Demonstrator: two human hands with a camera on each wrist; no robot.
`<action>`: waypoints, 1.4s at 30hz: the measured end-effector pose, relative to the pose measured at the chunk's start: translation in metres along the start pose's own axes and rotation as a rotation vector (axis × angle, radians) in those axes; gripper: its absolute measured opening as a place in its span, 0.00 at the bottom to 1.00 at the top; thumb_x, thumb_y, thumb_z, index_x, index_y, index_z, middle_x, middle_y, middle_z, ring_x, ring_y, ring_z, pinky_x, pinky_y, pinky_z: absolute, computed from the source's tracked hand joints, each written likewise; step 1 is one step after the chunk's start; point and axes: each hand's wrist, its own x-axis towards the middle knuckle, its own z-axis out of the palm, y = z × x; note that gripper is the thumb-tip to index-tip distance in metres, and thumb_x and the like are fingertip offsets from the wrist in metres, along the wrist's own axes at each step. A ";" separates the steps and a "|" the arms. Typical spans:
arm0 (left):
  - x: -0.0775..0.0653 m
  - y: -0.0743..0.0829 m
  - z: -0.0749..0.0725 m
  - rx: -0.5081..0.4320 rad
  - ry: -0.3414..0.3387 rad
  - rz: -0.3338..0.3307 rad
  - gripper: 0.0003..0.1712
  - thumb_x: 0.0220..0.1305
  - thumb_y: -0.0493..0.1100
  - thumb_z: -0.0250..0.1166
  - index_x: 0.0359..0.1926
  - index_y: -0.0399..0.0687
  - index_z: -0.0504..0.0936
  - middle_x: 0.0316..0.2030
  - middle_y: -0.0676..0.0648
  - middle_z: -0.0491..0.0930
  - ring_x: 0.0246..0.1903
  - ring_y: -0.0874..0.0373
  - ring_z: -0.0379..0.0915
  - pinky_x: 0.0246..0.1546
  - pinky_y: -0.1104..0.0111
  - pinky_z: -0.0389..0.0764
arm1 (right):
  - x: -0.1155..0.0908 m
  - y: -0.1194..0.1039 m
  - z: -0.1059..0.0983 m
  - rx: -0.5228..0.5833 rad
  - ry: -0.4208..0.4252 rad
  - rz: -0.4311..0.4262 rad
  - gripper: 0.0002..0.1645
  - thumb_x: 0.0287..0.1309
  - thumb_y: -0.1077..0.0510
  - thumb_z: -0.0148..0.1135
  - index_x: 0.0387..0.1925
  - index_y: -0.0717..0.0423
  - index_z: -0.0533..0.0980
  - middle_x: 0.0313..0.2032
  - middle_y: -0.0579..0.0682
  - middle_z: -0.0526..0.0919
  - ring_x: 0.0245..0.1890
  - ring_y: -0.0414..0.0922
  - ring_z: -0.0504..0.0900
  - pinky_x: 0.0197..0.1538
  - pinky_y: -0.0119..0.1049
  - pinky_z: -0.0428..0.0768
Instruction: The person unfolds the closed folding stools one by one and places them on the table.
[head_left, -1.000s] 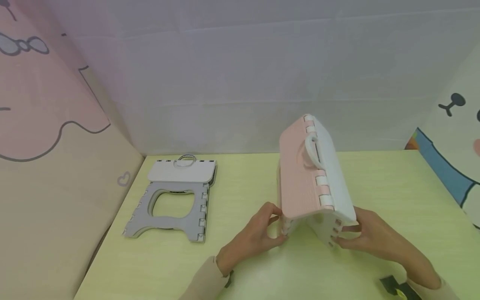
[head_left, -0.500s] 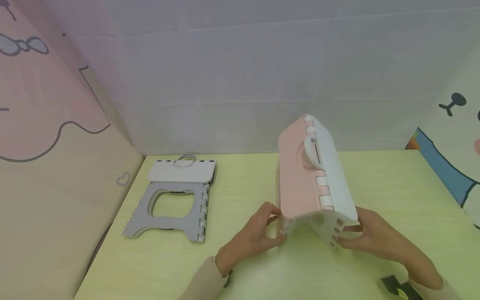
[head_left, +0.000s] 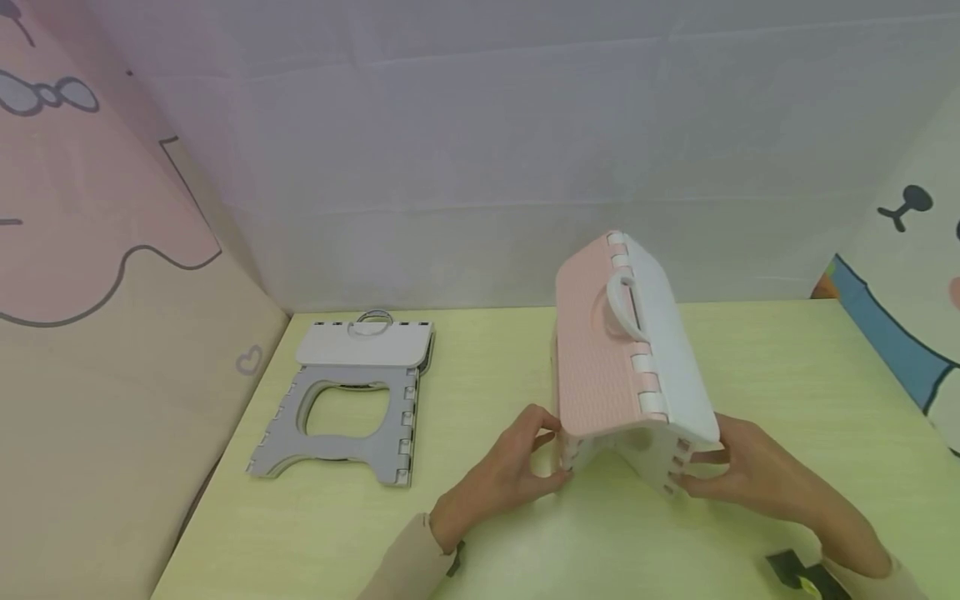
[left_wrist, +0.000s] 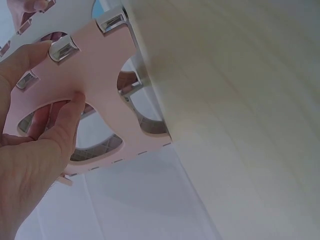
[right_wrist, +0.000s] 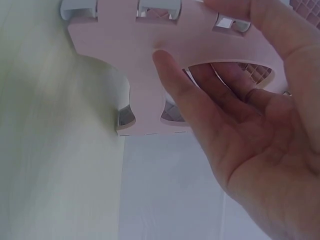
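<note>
A pink-and-white folding step stool (head_left: 600, 367) stands partly unfolded on the table, its two top halves meeting in a roof-like ridge. A white loop handle (head_left: 621, 310) sticks up from that ridge. At the near left leg panel, my left hand (head_left: 517, 462) grips the edge. The left wrist view shows its thumb and fingers around the pink leg panel (left_wrist: 97, 65), with some fingers inside the cut-out. On the opposite side my right hand (head_left: 742, 462) holds the other leg panel (right_wrist: 145, 60), fingers reaching through its opening in the right wrist view.
A grey-and-white folding stool (head_left: 341, 446) lies folded flat on the left of the light green table (head_left: 480, 367). A pale cloth wall (head_left: 465, 167) rises behind the table, with cartoon-printed hangings at both sides. A dark object (head_left: 806, 575) shows by the right sleeve.
The stool's leg panels and top halves have spread slightly wider apart. My right hand has shifted a little to the right with its panel, while my left hand has hardly moved.
</note>
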 end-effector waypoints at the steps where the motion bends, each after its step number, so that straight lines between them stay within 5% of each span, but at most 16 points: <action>1: 0.000 0.000 0.000 0.002 0.000 0.002 0.31 0.53 0.21 0.73 0.52 0.34 0.65 0.55 0.39 0.70 0.63 0.48 0.70 0.63 0.66 0.75 | 0.000 0.000 0.000 -0.001 0.000 0.002 0.40 0.47 0.68 0.81 0.62 0.59 0.72 0.54 0.35 0.81 0.52 0.30 0.80 0.41 0.38 0.88; 42: -0.001 0.000 -0.005 -0.013 -0.008 -0.046 0.30 0.54 0.22 0.72 0.52 0.33 0.66 0.55 0.40 0.70 0.62 0.50 0.70 0.64 0.66 0.74 | -0.002 0.003 -0.009 0.009 -0.036 0.018 0.39 0.50 0.67 0.79 0.63 0.61 0.72 0.55 0.32 0.80 0.54 0.28 0.78 0.43 0.35 0.87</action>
